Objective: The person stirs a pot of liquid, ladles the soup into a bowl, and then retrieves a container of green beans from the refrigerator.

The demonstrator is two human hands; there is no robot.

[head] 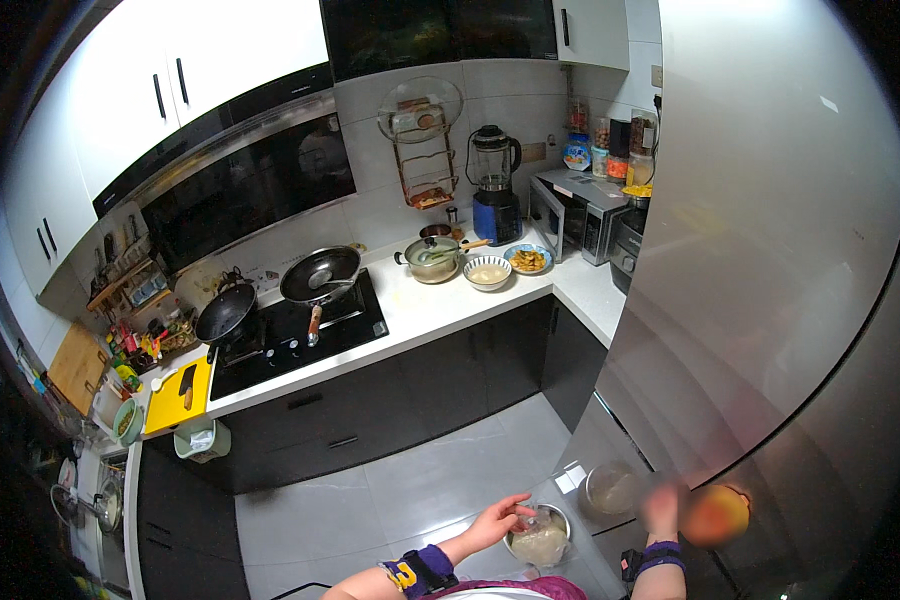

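My left hand (495, 520) is over a round metal bowl (568, 523) near the bottom centre. Its fingertips are on the gathered top of a clear plastic bag (538, 543) with pale contents, which sits in the bowl. Further right, my right hand (663, 508) is raised in front of the steel fridge (750, 262). It is blurred, so its fingers and anything in them cannot be made out. Beside it is a blurred round orange-yellow thing (716, 514). A round, pale, clear-looking shape (612, 487) lies between the hands, perhaps a container or a reflection.
Across the floor (322, 517) runs a white counter (427, 307) with a lidded pot (431, 262), a striped bowl (487, 274), a plate of food (529, 259) and a blender (495, 187). Left are two pans (321, 274) on the hob and a knife (187, 386) on a yellow board (166, 405).
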